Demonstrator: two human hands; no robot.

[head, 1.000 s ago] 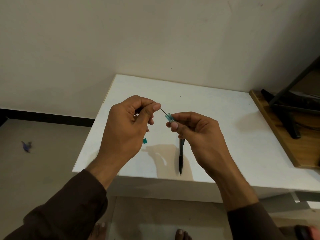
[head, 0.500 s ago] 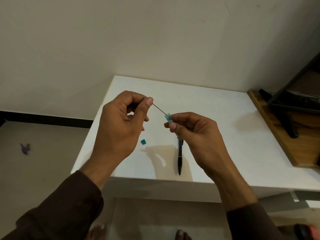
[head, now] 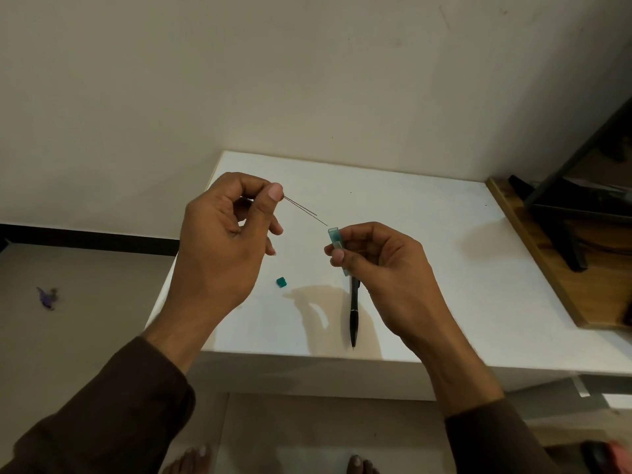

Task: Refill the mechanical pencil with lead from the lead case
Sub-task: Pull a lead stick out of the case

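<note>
Two thin, brittle leads (head: pixel 301 206) are pinching lightly in the left hand (head: pixel 222 248); the right hand (head: pixel 383 268) is gripping the open lead case (head: pixel 337 246).

White table (head: pixel 427 234) — black pencil (head: pixel 354 314), teal cap (head: pixel 281 282) on it.

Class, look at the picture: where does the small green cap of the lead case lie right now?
In the head view, the green cap lies on the white table, below the left hand and left of the black mechanical pencil, apart from both.
</note>
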